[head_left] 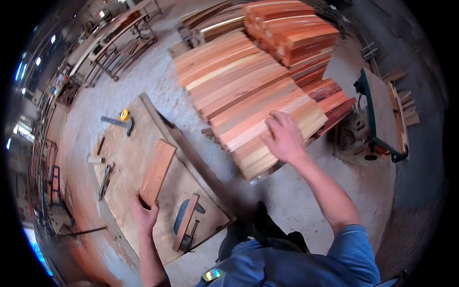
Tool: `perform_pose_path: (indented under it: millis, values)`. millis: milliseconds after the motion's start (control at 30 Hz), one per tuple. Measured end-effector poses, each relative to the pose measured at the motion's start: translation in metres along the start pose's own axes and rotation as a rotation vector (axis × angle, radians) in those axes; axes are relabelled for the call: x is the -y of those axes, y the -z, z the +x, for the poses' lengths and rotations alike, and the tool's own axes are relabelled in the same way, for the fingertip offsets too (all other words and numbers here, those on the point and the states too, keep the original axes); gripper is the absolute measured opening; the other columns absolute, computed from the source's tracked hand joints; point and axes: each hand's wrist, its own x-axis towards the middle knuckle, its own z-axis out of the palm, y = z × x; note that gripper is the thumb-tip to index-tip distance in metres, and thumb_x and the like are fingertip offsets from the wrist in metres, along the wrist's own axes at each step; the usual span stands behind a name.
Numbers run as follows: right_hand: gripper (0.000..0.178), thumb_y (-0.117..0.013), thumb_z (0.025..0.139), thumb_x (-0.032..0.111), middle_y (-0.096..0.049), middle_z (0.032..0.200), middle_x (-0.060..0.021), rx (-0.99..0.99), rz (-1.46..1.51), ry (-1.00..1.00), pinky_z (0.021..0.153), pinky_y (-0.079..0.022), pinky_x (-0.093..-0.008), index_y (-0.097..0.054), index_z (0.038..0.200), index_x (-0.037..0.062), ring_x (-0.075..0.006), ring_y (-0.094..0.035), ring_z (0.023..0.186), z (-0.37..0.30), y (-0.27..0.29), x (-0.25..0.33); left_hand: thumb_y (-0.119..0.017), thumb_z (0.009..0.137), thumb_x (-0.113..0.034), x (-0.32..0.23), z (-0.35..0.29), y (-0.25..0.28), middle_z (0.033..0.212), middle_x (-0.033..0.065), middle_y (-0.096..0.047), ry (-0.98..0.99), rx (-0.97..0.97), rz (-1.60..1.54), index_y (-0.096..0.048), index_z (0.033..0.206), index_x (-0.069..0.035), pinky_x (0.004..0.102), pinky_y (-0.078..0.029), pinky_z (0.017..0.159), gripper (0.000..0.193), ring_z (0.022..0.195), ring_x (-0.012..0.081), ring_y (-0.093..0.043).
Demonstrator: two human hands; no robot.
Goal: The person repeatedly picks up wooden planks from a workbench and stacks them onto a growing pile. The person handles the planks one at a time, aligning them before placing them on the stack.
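Observation:
My left hand point(145, 213) is closed around the near end of a short reddish wooden board point(159, 168), which lies over the plywood workbench point(129, 158). My right hand point(285, 136) is over a broad stack of wooden planks point(244, 91), with its fingers apart and the fingertips at the light and pinkish planks. Whether those fingertips touch the wood, I cannot tell. A blue clamp point(183, 217) with a wooden strip point(187, 222) across it rests on the bench, to the right of my left hand.
On the bench lie a hammer point(129, 126), a yellow tape measure point(124, 115), pliers point(105, 181) and a small wood block point(96, 159). Taller reddish planks point(296, 33) are piled behind the stack. A machine with a flat top point(380, 110) stands at right. A long metal-framed table point(107, 45) is at far left.

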Motion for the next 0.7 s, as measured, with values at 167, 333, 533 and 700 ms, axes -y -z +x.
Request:
perform_pose_path:
  millis: [167, 333, 533, 700]
  values:
    - [0.041, -0.072, 0.085, 0.019, -0.056, 0.135, -0.0221, -0.041, -0.045, 0.119, 0.107, -0.042, -0.0473, -0.061, 0.119, -0.0014, -0.0403, -0.051, 0.126, -0.004, -0.019, -0.031, -0.075, 0.072, -0.018, 0.146, -0.052, 0.010, 0.106, 0.0231, -0.066, 0.378, 0.168, 0.173, -0.062, 0.115, 0.002, 0.0455, -0.052, 0.087, 0.049, 0.099, 0.0394, -0.064]
    - [0.041, -0.061, 0.096, 0.018, -0.054, 0.141, -0.0205, 0.034, -0.155, 0.104, 0.113, -0.038, -0.0433, -0.058, 0.131, -0.0019, -0.0375, -0.048, 0.132, -0.008, -0.011, -0.038, -0.079, 0.070, -0.036, 0.196, -0.069, 0.023, 0.108, 0.0226, -0.065, 0.473, 0.266, 0.206, -0.063, 0.113, 0.001, 0.0461, -0.053, 0.089, 0.059, 0.102, 0.0384, -0.063]
    - [0.042, -0.056, 0.100, 0.021, -0.052, 0.145, -0.0193, 0.180, -0.136, 0.005, 0.113, -0.037, -0.0399, -0.056, 0.134, -0.0038, -0.0347, -0.048, 0.134, 0.005, -0.002, -0.022, -0.079, 0.069, -0.031, 0.271, -0.082, 0.019, 0.114, 0.0214, -0.063, 0.357, 0.203, 0.181, -0.060, 0.118, 0.000, 0.0452, -0.046, 0.099, 0.061, 0.112, 0.0390, -0.057]
    - [0.043, -0.056, 0.099, 0.021, -0.053, 0.143, -0.0217, 0.199, -0.179, -0.022, 0.113, -0.038, -0.0396, -0.056, 0.133, -0.0050, -0.0361, -0.049, 0.133, 0.008, 0.003, -0.013, -0.077, 0.067, -0.024, 0.311, -0.050, 0.026, 0.119, 0.0218, -0.061, 0.317, 0.292, 0.171, -0.059, 0.118, 0.000, 0.0452, -0.044, 0.103, 0.059, 0.116, 0.0389, -0.054]
